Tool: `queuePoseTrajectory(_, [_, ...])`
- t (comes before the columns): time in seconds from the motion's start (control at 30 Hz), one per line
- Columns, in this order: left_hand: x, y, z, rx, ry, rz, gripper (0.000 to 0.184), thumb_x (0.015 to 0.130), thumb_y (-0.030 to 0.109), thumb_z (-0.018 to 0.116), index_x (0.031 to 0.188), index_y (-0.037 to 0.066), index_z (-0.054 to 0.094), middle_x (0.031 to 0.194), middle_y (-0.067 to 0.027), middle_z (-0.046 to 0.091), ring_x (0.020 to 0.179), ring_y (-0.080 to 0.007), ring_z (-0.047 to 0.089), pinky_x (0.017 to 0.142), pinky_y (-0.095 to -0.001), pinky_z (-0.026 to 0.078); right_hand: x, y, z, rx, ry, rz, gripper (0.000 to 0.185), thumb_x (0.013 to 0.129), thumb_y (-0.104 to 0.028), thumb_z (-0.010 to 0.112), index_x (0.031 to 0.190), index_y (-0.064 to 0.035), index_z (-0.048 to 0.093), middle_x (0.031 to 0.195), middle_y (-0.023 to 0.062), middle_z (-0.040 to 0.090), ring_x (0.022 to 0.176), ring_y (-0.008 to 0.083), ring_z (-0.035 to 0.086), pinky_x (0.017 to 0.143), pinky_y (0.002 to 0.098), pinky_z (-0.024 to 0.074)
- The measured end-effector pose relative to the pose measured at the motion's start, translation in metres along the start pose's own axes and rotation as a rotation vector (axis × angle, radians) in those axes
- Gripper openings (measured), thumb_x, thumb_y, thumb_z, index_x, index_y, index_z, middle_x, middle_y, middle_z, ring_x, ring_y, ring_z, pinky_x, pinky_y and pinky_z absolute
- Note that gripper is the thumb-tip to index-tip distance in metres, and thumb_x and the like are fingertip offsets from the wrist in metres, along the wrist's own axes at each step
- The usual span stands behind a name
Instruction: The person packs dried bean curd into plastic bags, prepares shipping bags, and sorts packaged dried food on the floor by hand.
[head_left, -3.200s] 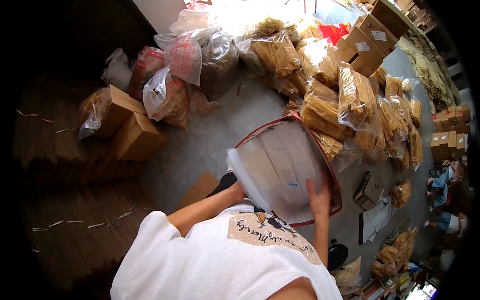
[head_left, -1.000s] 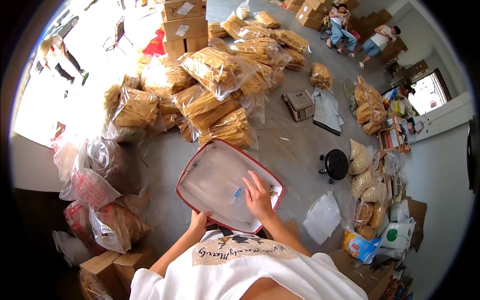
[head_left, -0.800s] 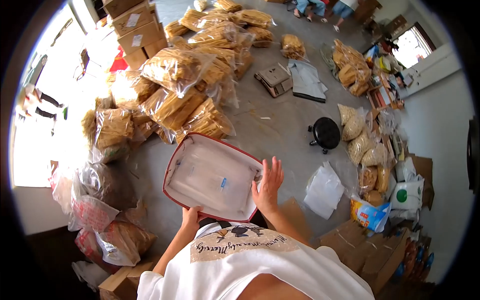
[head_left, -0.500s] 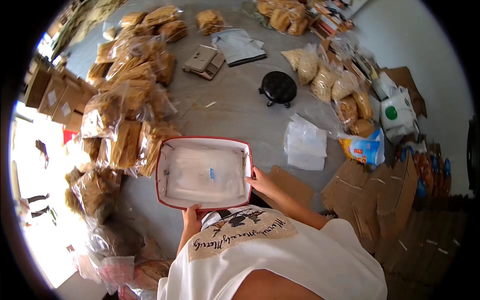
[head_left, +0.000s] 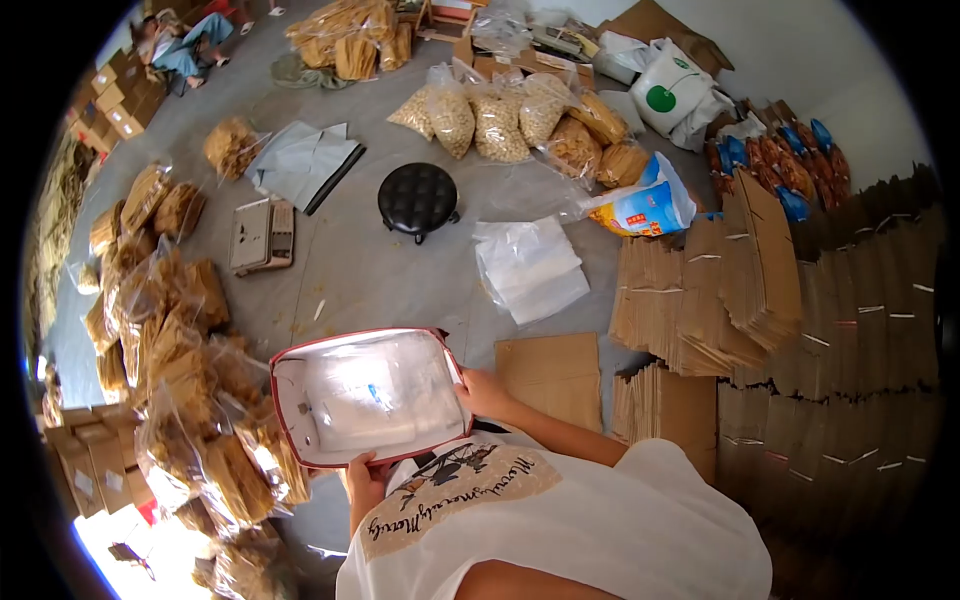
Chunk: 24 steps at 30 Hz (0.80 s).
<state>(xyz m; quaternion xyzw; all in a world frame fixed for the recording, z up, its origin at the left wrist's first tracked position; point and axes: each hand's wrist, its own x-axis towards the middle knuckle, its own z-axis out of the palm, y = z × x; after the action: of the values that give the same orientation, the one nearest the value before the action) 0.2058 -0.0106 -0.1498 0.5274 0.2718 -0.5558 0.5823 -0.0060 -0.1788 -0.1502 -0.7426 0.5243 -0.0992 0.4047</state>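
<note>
A shallow open box (head_left: 292, 432) with a red rim and white inner walls is held up in front of my body. Inside it lies a flat stack of clear plastic, probably bags (head_left: 345, 400), with a small blue mark near the middle. My left hand (head_left: 365, 482) grips the near edge of the box, its thumb over the rim. On the right side, my right hand (head_left: 483, 392) is closed around the box wall, with fingers partly hidden beneath.
Bagged yellow-brown dried goods (head_left: 180, 400) line the left. Ahead are a scale (head_left: 263, 238), a black stool (head_left: 418, 200) and white plastic sheets (head_left: 530, 268). Folded cardboard (head_left: 690, 285) is stacked on the right. A person (head_left: 190, 45) sits at the far left.
My view has swung to the right, so the stool, scale and bags appear further left. The box stays in both hands and now looks slightly tilted.
</note>
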Motion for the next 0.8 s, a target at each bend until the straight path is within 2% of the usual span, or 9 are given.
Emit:
queuePoseTrajectory(0.07, [0.030,0.023,0.010,0.043,0.007,-0.057,0.034,0.065,-0.004,0.043,0.097,0.003,0.036,0.088,-0.0147,0.047,0.075,-0.0289,0.053,0.062,-0.0385,0.051,0.022,0.001,0.003,0.074,0.009,-0.014,0.019,0.070,-0.015,0.043,0.075,0.0021,0.048,0.061,0.0220,0.050,0.060,0.0372,0.050,0.052,0.0400,0.0383])
queuePoseTrajectory(0.13, [0.048,0.055,0.032,0.052,-0.054,-0.122,0.031,0.066,-0.004,0.043,0.096,0.000,0.038,0.086,-0.0155,0.048,0.076,-0.0282,0.054,0.062,-0.0377,0.051,0.044,-0.036,-0.019,0.061,-0.007,0.019,0.019,0.070,-0.016,0.043,0.074,0.0023,0.048,0.061,0.0219,0.050,0.060,0.0373,0.049,0.053,0.0398,0.0382])
queuePoseTrajectory(0.17, [0.051,0.069,0.049,0.098,-0.035,-0.019,0.028,0.067,-0.003,0.044,0.095,-0.002,0.039,0.085,-0.0149,0.050,0.076,-0.0272,0.054,0.062,-0.0370,0.051,0.062,-0.046,-0.024,0.081,0.002,0.029,0.020,0.070,-0.016,0.043,0.074,0.0024,0.048,0.061,0.0219,0.050,0.060,0.0372,0.049,0.053,0.0400,0.0379])
queuePoseTrajectory(0.3, [0.060,0.133,0.100,0.128,-0.069,0.039,0.024,0.072,0.001,0.045,0.096,-0.001,0.039,0.085,-0.0133,0.050,0.074,-0.0257,0.054,0.061,-0.0351,0.051,0.122,-0.075,-0.023,0.075,0.021,0.018,0.020,0.072,-0.017,0.045,0.073,0.0024,0.048,0.061,0.0221,0.050,0.059,0.0367,0.049,0.051,0.0405,0.0372])
queuePoseTrajectory(0.37, [0.061,0.159,0.124,0.088,-0.178,0.072,0.025,0.076,0.006,0.045,0.100,0.002,0.038,0.086,-0.0120,0.050,0.075,-0.0244,0.055,0.058,-0.0340,0.051,0.148,-0.090,-0.023,0.105,0.052,-0.009,0.020,0.072,-0.018,0.046,0.074,0.0023,0.048,0.060,0.0220,0.050,0.058,0.0364,0.049,0.051,0.0404,0.0370])
queuePoseTrajectory(0.5, [0.090,0.195,0.153,0.136,-0.147,0.124,0.027,0.078,0.009,0.044,0.103,0.004,0.036,0.086,-0.0113,0.051,0.074,-0.0232,0.055,0.055,-0.0328,0.051,0.183,-0.123,-0.034,0.139,0.110,0.013,0.020,0.073,-0.018,0.047,0.079,0.0015,0.048,0.060,0.0211,0.050,0.057,0.0353,0.050,0.050,0.0394,0.0371])
queuePoseTrajectory(0.67, [0.114,0.218,0.201,0.272,-0.069,0.179,0.038,0.072,0.002,0.044,0.108,0.008,0.033,0.093,-0.0104,0.048,0.074,-0.0233,0.055,0.050,-0.0313,0.051,0.232,-0.098,-0.034,0.110,0.056,0.128,0.021,0.072,-0.018,0.048,0.081,0.0014,0.049,0.063,0.0199,0.052,0.059,0.0346,0.051,0.053,0.0374,0.0385])
queuePoseTrajectory(0.73, [0.124,0.226,0.229,0.329,-0.044,0.186,0.039,0.072,0.001,0.044,0.108,0.006,0.032,0.093,-0.0128,0.048,0.075,-0.0250,0.055,0.051,-0.0327,0.052,0.261,-0.087,-0.039,0.098,0.019,0.174,0.021,0.072,-0.017,0.048,0.080,0.0020,0.049,0.067,0.0212,0.052,0.064,0.0348,0.051,0.056,0.0370,0.0391])
queuePoseTrajectory(0.8, [0.136,0.239,0.250,0.334,-0.123,0.203,0.037,0.072,0.002,0.043,0.108,0.002,0.031,0.094,-0.0156,0.047,0.076,-0.0266,0.055,0.055,-0.0347,0.052,0.294,-0.078,-0.042,0.126,-0.022,0.180,0.021,0.072,-0.016,0.047,0.081,0.0024,0.049,0.071,0.0222,0.052,0.068,0.0356,0.051,0.059,0.0373,0.0392])
